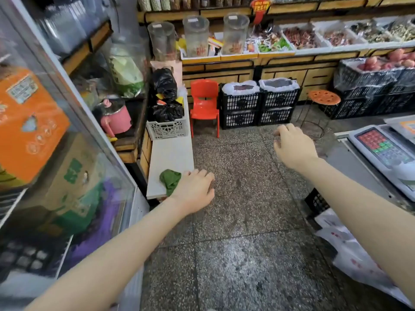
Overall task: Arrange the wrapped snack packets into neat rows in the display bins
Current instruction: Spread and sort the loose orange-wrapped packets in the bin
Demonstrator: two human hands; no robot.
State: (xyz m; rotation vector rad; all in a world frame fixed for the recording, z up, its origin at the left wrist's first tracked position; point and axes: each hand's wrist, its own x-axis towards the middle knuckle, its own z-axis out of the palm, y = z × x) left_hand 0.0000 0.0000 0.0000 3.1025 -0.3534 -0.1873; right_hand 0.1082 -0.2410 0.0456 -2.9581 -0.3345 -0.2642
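White display bins [276, 53] line the far wooden shelf, several metres ahead. Wrapped snack packets [268, 42] in red, green and orange lie jumbled in them. Both my arms reach forward over the speckled floor. My left hand [194, 190] hangs beside a white bench, fingers loosely curled, holding nothing. My right hand [292, 145] floats higher and further forward, fingers loosely bent downward, also holding nothing. Neither hand is near the bins.
A glass-fronted cabinet [67, 142] stands at the left. The white bench [170, 158] carries a green cloth [170, 178] and a white crate of black bags. A red chair [204, 104], black crates [258, 104] and an orange stool [324, 97] stand ahead. A weighing scale [386, 149] sits at the right.
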